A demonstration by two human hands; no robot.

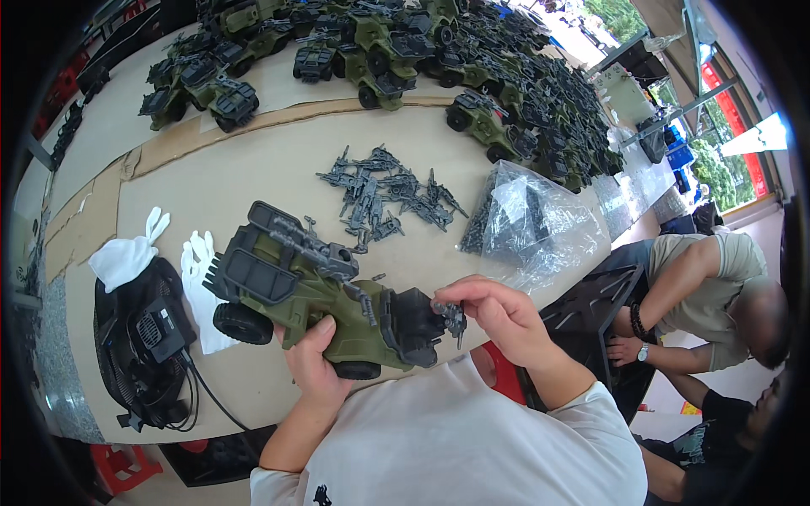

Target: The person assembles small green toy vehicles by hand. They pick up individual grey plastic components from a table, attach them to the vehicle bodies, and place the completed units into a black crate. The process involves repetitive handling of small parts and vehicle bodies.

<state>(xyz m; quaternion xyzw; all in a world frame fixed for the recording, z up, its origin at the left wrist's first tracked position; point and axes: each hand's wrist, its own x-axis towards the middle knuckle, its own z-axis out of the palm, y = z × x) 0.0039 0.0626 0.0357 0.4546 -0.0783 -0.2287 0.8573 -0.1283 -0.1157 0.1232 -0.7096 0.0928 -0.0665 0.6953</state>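
Note:
My left hand grips a green and black toy military vehicle from below, its thumb pressed on the green side. The vehicle is tilted above the table, with a grey toy gun along its upper side. My right hand pinches a small dark grey toy gun between thumb and fingers at the vehicle's black right end. Whether that gun touches the vehicle, I cannot tell. Beyond the vehicle lies a loose heap of similar grey toy guns.
Many finished-looking toy vehicles crowd the far side. A clear plastic bag of dark parts lies right of the heap. At left are white gloves, a black mesh bag and a cabled device. Two people sit at right.

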